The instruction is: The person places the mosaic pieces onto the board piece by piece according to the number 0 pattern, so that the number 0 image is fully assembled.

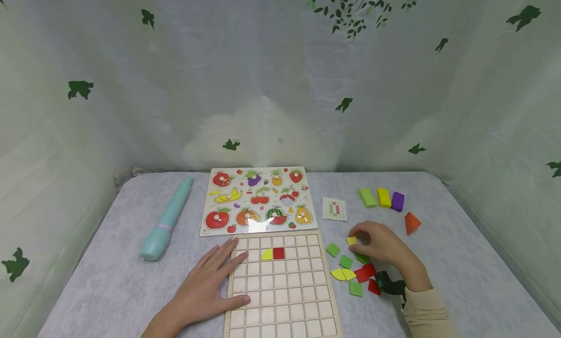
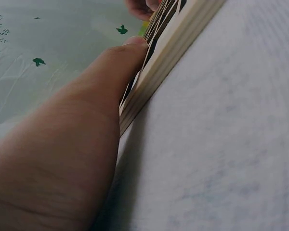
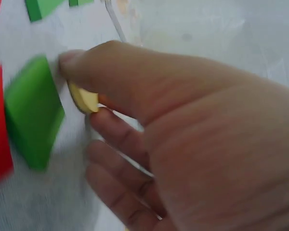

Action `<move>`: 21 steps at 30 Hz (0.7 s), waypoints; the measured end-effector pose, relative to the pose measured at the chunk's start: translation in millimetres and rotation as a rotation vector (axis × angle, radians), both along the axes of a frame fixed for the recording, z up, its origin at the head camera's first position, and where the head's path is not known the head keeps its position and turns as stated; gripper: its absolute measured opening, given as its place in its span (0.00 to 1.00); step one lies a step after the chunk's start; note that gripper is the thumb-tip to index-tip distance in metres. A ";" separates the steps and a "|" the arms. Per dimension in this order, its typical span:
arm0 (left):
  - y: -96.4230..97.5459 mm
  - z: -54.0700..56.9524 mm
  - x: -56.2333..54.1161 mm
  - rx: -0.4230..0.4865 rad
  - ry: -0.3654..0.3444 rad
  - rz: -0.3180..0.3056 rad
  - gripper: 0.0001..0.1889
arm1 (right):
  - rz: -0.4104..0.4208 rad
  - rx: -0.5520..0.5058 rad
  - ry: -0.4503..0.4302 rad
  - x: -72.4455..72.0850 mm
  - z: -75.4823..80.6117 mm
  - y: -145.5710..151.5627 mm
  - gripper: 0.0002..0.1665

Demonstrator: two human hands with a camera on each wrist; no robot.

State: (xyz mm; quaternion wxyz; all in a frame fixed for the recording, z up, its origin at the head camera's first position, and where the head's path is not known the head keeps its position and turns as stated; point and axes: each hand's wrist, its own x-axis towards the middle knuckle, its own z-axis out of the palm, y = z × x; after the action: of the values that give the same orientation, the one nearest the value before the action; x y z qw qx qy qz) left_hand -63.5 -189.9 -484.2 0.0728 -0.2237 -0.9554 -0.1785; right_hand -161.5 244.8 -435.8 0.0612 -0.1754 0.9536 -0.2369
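The table supports all items. The grid board lies flat at the near edge of the view; the fruit puzzle board lies directly beyond it. The left hand rests on the grid board's left edge, fingers extended, grasping nothing. The right hand, right of the grid board, applies a pinch grip. A teal elongated object lies left of both boards. A printed card lies right of the fruit puzzle board. Loose green tiles lie near the right hand. One red square occupies a grid cell. A yellow piece is held between the right thumb and fingers.
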 end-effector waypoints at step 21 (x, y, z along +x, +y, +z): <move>1.2 5.5 1.3 0.017 -0.027 0.005 0.49 | 0.364 -0.190 0.057 7.6 3.0 -93.7 0.14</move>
State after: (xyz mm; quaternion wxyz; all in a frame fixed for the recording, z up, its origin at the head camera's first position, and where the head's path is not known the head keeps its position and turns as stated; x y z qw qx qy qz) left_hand -62.3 -188.6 -478.8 0.0623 -0.2183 -0.9553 -0.1893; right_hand -153.9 151.1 -432.8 0.0592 -0.3563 0.8809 -0.3058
